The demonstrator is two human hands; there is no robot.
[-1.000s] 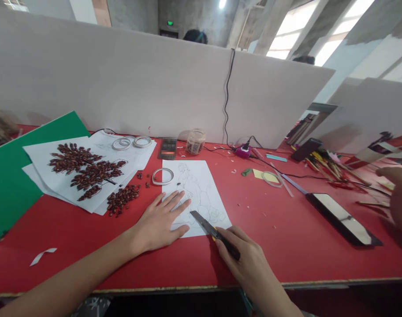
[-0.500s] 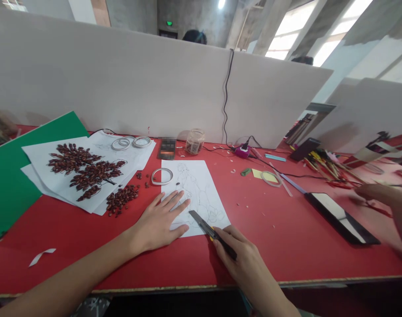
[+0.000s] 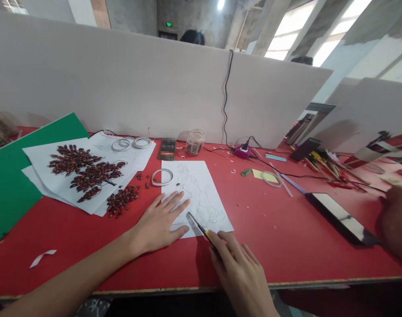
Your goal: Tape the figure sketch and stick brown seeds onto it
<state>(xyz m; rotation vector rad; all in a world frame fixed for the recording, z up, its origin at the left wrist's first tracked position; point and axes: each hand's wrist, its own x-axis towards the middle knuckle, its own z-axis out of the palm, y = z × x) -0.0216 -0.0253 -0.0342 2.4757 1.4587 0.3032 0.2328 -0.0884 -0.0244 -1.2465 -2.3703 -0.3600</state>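
My left hand (image 3: 161,220) lies flat with fingers spread, across the left edge of a white sheet with a pencil drawing (image 3: 201,189). In my right hand (image 3: 239,264) is a utility knife (image 3: 204,233), its blade end over the lower part of the sheet near my left thumb; whether it touches the paper I cannot tell. A roll of tape (image 3: 162,177) overlaps the sheet's upper left edge, and a small dark bean lies on the paper. Left of my left hand is a pile of reddish-brown beans (image 3: 123,200).
Paper with bean-covered tree shapes (image 3: 91,171) overlaps a green board (image 3: 9,189) on the left. A glass jar (image 3: 195,143) and a dark phone-like device (image 3: 167,149) stand behind. A purple power socket (image 3: 243,151) and a black case (image 3: 343,218) lie right, near another person's hand (image 3: 399,207).
My right hand has turned the knife, so its blade now stands more on edge, and has shifted slightly down. My left hand has stayed put. The other person's hand has moved right.
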